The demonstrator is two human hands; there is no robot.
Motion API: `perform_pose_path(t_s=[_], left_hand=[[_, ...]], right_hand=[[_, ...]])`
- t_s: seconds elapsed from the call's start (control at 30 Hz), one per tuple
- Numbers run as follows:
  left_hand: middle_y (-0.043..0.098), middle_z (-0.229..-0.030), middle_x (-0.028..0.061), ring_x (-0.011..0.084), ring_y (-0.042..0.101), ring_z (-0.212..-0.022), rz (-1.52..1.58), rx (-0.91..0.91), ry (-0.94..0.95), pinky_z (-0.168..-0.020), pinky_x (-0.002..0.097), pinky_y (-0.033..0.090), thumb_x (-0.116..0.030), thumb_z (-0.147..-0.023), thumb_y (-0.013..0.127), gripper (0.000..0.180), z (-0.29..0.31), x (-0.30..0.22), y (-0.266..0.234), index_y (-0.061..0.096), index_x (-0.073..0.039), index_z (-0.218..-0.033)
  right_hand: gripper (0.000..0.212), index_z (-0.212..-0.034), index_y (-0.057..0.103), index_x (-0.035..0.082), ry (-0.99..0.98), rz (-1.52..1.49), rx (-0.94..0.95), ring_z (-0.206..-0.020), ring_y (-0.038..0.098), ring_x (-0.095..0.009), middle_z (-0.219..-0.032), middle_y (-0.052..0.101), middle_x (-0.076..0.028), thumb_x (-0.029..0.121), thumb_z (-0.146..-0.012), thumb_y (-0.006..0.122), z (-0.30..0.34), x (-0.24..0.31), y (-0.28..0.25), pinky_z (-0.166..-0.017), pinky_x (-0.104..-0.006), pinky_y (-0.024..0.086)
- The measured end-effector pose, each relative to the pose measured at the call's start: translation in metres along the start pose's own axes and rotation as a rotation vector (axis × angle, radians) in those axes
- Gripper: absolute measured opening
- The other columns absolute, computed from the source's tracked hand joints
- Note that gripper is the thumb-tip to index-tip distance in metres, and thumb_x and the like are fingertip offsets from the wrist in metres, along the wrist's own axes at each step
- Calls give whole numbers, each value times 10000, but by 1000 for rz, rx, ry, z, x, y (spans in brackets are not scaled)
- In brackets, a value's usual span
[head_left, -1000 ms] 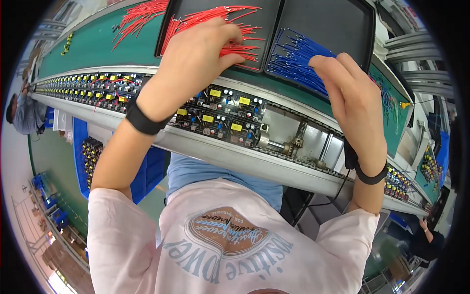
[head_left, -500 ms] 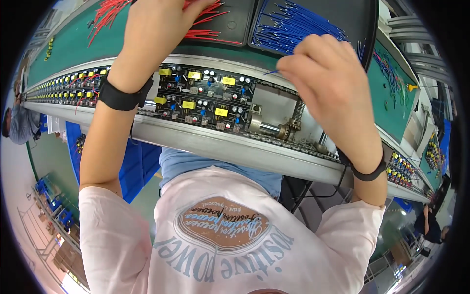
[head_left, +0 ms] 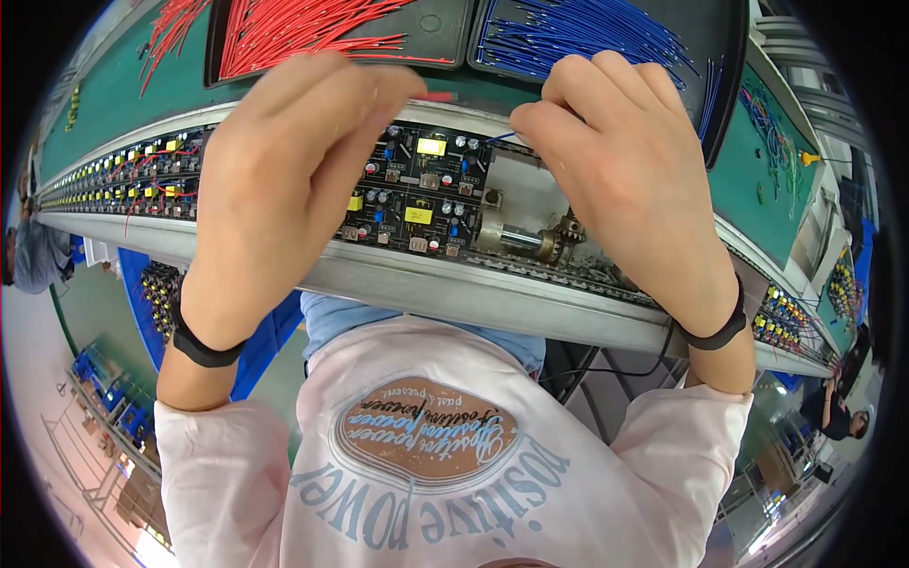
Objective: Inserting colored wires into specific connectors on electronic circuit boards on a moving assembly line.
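Wires (head_left: 438, 97) (head_left: 502, 138) jut from both hands (head_left: 279, 156) (head_left: 615, 166) toward each other.

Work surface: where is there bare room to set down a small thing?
Bare green bench top shows at left, between the yellow pieces and the loose red wires, and at right, on the near side of the coloured wires. Crowded are the heaped red wires, the blue wires, and the circuit boards around the left hand.
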State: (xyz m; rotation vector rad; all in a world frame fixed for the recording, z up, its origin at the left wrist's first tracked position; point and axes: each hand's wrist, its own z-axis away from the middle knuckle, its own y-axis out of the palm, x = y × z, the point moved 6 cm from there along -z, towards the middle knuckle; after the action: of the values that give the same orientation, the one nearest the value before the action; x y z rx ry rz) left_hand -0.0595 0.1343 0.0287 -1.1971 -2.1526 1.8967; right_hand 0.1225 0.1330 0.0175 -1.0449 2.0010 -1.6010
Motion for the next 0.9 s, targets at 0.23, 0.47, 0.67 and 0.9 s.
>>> perform_pose_path(t_s=[0.23, 0.47, 0.67, 0.9], left_hand=[[663, -884, 79, 192, 622, -750, 75, -2, 106, -614, 299, 490, 83, -852, 740, 240, 12, -6, 15, 763, -24, -1065], [637, -893, 77, 213, 634, -759, 135, 24, 15, -632, 314, 503, 66, -822, 774, 201, 9, -11, 22, 768, -16, -1006], [613, -885, 77, 212, 616, -743, 129, 23, 104, -627, 320, 491, 56, -815, 780, 192, 7, -13, 25, 754, -18, -990], [589, -888, 75, 228, 609, -734, 131, 72, 111, -630, 333, 492, 47, -805, 784, 188, 5, -18, 32, 733, -24, -972]], right_hand=[[125, -884, 671, 75, -13, 39, 39, -847, 533, -223, -863, 519, -25, 69, -763, 704, 1, 2, 3, -760, -353, 395], [114, -876, 651, 73, -19, 51, 48, -851, 526, -224, -870, 510, -28, 77, -767, 682, 2, 3, 4, -761, -353, 396], [139, -879, 641, 67, -45, 127, 55, -868, 530, -224, -888, 512, -33, 113, -748, 655, 3, 6, 5, -773, -354, 409], [137, -843, 638, 66, -102, 176, 17, -885, 543, -213, -885, 520, -32, 131, -723, 656, -1, 15, 4, -794, -342, 431]])
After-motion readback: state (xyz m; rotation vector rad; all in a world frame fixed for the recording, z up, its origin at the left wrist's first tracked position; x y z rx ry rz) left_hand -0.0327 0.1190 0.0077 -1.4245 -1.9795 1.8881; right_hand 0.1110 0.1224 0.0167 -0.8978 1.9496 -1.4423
